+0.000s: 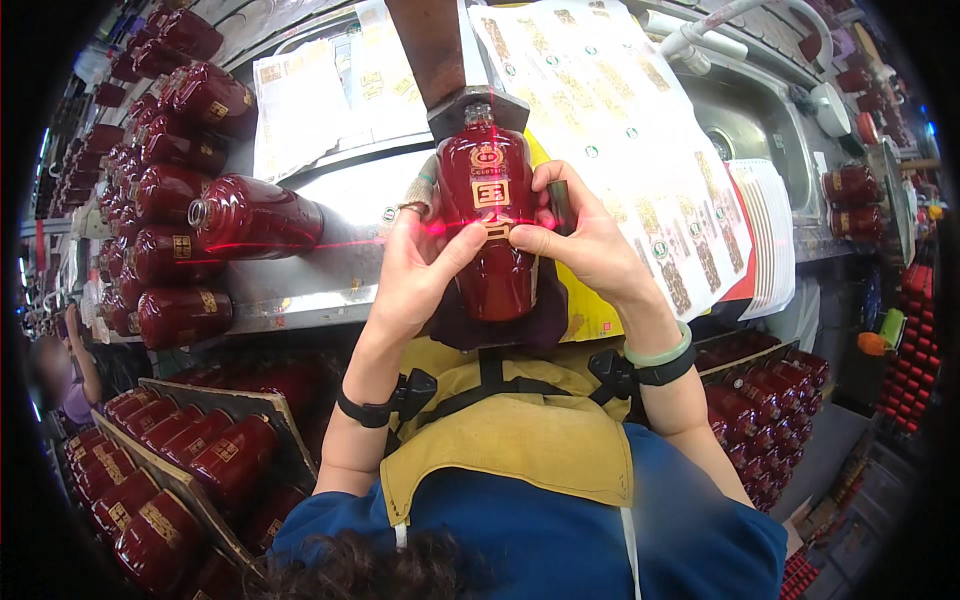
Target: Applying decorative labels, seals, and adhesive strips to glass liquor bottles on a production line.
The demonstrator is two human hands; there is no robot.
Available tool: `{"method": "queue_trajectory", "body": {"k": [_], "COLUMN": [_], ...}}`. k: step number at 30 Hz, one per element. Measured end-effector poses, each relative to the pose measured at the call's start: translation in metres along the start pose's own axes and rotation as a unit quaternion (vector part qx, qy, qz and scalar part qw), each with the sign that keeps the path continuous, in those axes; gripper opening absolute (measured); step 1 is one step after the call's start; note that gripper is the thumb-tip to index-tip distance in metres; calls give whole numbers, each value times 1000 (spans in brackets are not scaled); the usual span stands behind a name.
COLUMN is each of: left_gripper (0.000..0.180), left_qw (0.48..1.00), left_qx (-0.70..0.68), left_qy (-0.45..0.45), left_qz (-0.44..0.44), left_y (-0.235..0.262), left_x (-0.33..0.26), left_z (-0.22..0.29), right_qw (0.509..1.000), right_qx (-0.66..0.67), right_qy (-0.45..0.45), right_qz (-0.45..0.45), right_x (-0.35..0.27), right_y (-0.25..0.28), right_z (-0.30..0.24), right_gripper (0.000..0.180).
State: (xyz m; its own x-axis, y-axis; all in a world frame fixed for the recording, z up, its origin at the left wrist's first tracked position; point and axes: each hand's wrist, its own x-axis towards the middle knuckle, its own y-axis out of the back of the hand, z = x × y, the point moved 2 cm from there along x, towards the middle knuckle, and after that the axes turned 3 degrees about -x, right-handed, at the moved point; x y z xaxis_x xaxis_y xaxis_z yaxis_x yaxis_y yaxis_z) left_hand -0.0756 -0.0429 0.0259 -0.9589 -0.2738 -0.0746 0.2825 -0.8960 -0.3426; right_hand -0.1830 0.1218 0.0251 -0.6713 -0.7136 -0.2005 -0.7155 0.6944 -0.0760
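Observation:
A dark red glass bottle lies in front of me, its clear neck against a dark holder. Gold decals run down its front. My left hand is closed on the bottle's left side, thumb pressed on the lower gold decal; a cloth cover wraps one of its fingers. From the other side my right hand grips the bottle, its thumb on the same decal. A dark green flat-ended piece is tucked between the right hand's fingers; its kind is unclear. Red laser lines cross the decal.
Decal sheets cover the bench on the right, beside a metal sink. One red bottle stands at left before many stacked ones. Board-divided bottles fill the lower left; more bottles lie lower right. Another person is far left.

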Motion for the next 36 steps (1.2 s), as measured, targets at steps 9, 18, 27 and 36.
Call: {"method": "queue_trajectory", "body": {"k": [9, 18, 27, 36], "left_gripper": [66, 67, 59, 55], "left_qw": [992, 992, 841, 827], "left_qx": [-81, -87, 463, 437], "left_qy": [23, 42, -276, -347], "left_qz": [96, 85, -37, -73], "left_y": [-6, -3, 17, 8], "left_x": [20, 22, 19, 40], "left_z": [-2, -2, 30, 19], "right_qw": [991, 993, 990, 969], "right_qx": [52, 64, 116, 211], "right_qy": [24, 8, 24, -46], "right_qz": [121, 99, 83, 117], "right_x": [23, 21, 30, 11], "right_y": [-18, -10, -16, -9], "right_z": [-2, -4, -6, 11], "right_gripper": [30, 24, 15, 19]}}
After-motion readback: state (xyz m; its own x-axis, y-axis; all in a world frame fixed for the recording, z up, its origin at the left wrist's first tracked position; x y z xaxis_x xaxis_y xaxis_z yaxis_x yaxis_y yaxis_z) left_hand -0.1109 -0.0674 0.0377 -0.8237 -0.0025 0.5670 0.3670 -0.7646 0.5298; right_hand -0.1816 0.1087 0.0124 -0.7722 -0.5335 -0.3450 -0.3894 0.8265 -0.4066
